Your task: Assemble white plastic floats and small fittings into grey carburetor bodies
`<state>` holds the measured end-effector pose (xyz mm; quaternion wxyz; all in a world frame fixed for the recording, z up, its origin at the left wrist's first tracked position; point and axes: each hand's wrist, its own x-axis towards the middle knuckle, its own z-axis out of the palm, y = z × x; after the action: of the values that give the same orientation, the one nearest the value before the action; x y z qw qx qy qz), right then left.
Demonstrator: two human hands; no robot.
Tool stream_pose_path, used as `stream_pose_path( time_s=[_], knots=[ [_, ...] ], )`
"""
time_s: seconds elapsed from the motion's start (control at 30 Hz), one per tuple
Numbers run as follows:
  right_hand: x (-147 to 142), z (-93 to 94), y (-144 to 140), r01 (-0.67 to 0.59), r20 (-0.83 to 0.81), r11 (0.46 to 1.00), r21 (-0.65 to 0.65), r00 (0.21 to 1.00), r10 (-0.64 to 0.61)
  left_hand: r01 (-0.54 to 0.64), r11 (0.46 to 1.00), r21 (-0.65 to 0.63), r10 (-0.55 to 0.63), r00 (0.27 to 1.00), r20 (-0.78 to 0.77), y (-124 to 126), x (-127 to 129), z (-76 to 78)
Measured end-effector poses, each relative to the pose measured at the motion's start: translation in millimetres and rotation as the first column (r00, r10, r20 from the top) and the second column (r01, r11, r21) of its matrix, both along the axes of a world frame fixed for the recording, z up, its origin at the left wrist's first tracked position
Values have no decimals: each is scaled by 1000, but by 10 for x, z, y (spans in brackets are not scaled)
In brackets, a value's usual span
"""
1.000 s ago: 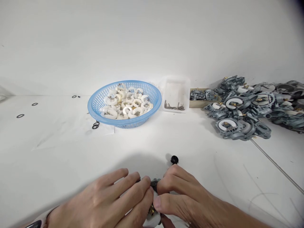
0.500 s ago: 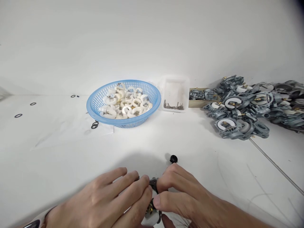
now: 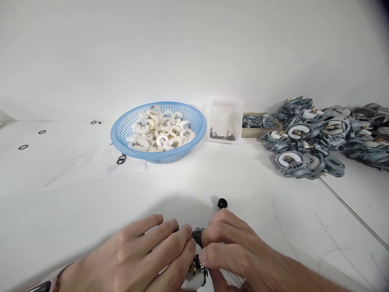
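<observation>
**Both hands closed on a small carburetor body at the near edge of the counter**

We see the left hand (image 3: 136, 255) and the right hand (image 3: 240, 255) meeting at the bottom centre of the head view. Both are closed around one small carburetor body (image 3: 196, 269), which sits low between them, just above the white counter (image 3: 75, 194). The fingers of the left hand curl in from the left and those of the right hand from the right; the fingertips nearly touch over the part. Only a dark metal top, a brass fitting and a white piece below show; the hands hide the remainder.

Just beyond the right hand, a small black cap (image 3: 222, 202) rests on the counter, apart from the fingers.

Further back, a blue basket (image 3: 121, 136) holds white ring-shaped floats (image 3: 161, 129). A few black O-rings (image 3: 121, 159) lie beside its left foot, and more O-rings lie well to the left. To the right of the basket stands a clear plastic tray (image 3: 225, 109) with thin metal pins (image 3: 223, 136). At the far right, a heap of grey carburetors (image 3: 319, 138) covers the counter.
</observation>
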<state>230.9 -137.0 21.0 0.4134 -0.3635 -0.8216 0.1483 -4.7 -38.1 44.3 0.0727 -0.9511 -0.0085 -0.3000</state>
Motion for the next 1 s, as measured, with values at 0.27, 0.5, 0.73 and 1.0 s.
stream_pose_path(
  time_s=[0.27,0.5,0.73,1.0],
  knots=[
    [25,17,-15,-19,54,1000,-13,998,19,-8,1000,26,9,1000,-26,11,-3,15],
    [19,17,-21,-14,56,1000,-15,998,15,-25,999,35,25,1000,-4,-5,22,46],
    [21,8,-24,-28,64,999,-46,997,31,-17,1000,26,18,1000,-24,5,-17,15],
    [90,123,-31,-64,83,989,-133,994,75,-47,998,51,48,999,-20,-39,28,97]
  ],
)
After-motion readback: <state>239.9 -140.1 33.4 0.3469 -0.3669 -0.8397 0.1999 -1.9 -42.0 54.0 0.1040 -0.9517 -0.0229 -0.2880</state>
